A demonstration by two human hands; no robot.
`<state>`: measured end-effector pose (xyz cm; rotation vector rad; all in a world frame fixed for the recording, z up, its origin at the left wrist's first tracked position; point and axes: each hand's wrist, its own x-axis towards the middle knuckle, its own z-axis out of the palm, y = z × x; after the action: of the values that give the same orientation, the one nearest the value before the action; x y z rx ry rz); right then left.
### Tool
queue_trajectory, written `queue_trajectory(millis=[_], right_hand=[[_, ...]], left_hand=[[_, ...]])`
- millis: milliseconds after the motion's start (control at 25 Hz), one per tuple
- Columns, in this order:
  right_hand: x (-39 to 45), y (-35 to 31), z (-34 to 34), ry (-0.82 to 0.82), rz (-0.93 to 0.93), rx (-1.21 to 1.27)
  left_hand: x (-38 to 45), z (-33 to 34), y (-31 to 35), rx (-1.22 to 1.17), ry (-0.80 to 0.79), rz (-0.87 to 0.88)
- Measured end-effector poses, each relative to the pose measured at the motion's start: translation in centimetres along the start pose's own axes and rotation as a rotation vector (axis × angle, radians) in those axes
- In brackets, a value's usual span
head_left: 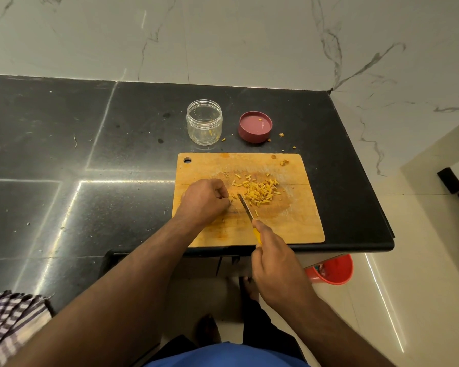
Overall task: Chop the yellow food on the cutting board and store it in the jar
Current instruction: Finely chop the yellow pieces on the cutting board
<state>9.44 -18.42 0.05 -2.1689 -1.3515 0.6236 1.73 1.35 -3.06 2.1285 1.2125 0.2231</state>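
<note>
A black polished stone counter [64, 144] carried a rectangular wooden cutting board [284, 229] beneath both hands, with a clear plastic jar [204, 122] and maroon round lid [255, 126] beyond them.

Single view, head-worn, wide-angle. The camera looked forward and steeply down from above the near edge of the black polished stone counter [96, 160]. It stood close over the rectangular wooden cutting board [281, 226], which sat right of centre. The white veined marble wall [223, 35] filled the far band; pale floor tiles [421, 260] showed at right. Straight lines bowed toward the edges.
</note>
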Motion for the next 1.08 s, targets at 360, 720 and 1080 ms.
queue_trajectory(millis=[360,720,1080], right_hand=[[1.8,-0.9,0.8,-0.046,-0.002,-0.061],[-0.4,-0.2,0.3,-0.045,0.026,-0.032],[1.7,-1.1,0.9,-0.037,0.01,-0.064]], left_hand=[[-0.2,-0.3,0.3,-0.004,0.004,0.011],[-0.2,-0.3,0.3,0.005,0.003,0.005],[-0.2,-0.3,0.4,0.001,-0.01,-0.009]])
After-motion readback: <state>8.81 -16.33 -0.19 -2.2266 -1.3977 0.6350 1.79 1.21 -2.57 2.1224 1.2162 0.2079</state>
